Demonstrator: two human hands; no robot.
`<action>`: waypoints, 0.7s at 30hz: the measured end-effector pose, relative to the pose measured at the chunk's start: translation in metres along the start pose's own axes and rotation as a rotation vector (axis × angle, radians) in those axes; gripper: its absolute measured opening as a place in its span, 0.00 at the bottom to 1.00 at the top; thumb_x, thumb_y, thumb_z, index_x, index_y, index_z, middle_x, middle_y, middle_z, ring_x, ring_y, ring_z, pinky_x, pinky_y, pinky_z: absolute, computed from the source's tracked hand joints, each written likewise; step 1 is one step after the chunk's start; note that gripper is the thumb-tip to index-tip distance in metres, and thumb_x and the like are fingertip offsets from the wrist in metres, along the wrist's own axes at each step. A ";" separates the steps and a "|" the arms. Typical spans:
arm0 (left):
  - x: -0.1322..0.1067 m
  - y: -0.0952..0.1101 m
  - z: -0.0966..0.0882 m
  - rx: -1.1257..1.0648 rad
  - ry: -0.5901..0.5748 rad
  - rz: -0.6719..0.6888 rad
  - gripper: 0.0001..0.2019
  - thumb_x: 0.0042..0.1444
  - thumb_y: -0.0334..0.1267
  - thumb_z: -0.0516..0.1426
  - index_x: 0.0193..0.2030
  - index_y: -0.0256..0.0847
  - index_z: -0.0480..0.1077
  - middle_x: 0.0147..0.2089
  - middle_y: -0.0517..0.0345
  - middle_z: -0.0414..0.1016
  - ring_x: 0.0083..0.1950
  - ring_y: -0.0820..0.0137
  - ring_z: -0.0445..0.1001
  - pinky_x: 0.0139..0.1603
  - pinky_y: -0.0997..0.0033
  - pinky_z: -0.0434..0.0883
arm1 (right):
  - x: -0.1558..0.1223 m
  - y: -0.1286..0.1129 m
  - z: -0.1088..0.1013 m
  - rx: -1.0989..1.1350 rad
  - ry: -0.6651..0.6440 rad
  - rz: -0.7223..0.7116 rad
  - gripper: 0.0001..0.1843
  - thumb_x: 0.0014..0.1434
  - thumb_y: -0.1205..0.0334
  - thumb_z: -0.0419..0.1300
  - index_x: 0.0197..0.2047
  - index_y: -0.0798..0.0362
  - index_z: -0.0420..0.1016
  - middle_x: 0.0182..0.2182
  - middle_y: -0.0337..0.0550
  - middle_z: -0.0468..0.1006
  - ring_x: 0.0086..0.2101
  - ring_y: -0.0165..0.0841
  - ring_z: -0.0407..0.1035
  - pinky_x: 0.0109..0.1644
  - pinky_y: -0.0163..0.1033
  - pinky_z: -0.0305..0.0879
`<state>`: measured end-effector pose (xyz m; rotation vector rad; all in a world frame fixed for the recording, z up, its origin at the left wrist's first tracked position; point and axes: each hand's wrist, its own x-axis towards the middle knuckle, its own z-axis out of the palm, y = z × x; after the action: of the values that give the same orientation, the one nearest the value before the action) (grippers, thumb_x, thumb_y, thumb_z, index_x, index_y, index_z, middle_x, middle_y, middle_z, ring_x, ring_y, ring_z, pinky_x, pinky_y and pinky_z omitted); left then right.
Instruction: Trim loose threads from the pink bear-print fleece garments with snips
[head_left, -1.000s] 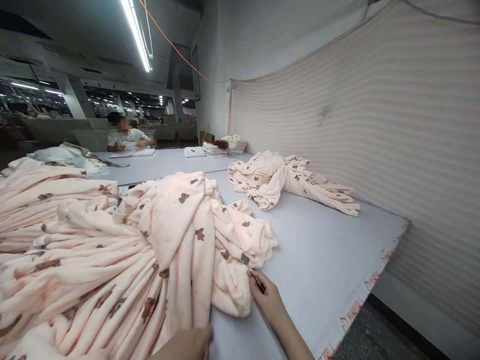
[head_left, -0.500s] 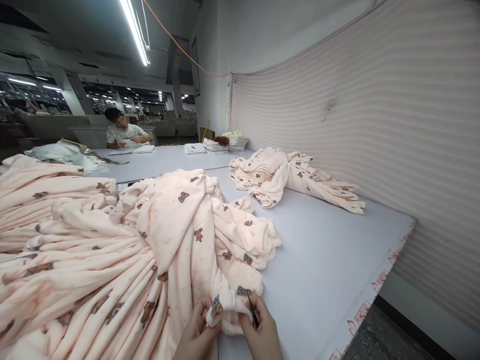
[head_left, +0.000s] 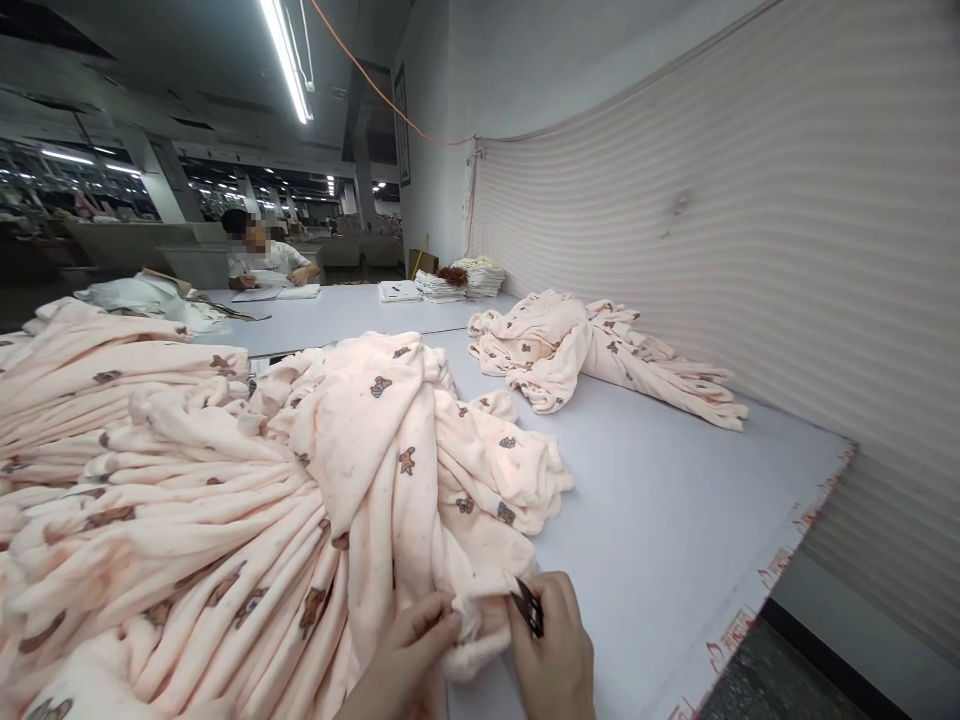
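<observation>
A peach-pink plush garment (head_left: 367,430) with small bear prints lies in deep folds in front of me, its end drawn toward me. My left hand (head_left: 411,645) pinches the edge of that end between thumb and fingers. Close to its right, my right hand (head_left: 556,640) is closed around small black thread snips (head_left: 529,606). Their points stick up past my fingers, against the cloth edge. Whether the right fingertips also grip the cloth, I cannot tell.
Another pink printed heap (head_left: 555,340) rests on the grey table (head_left: 637,510) by the striped curtain (head_left: 712,270). Stacks of white cloth (head_left: 442,285) stand at the back. A person (head_left: 270,265) sits across the table at the far left, near pale fabric (head_left: 142,300).
My right hand has turned, so the snips show more fully and point up-left. The cloth edge between my hands has been rolled over, and its bear print is out of sight. The view shifted slightly.
</observation>
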<state>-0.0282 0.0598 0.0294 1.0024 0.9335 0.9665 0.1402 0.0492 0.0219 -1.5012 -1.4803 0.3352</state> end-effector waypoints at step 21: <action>-0.006 -0.002 -0.017 1.010 0.436 0.819 0.10 0.51 0.25 0.53 0.36 0.45 0.67 0.36 0.56 0.73 0.39 0.63 0.69 0.45 0.63 0.61 | 0.009 -0.010 -0.016 0.311 -0.137 -0.021 0.12 0.60 0.54 0.58 0.44 0.48 0.77 0.35 0.44 0.76 0.36 0.35 0.72 0.40 0.33 0.68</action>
<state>-0.0453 0.0574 0.0240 2.1923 1.4688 1.4518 0.1485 0.0485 0.0413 -1.2333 -1.4713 0.6360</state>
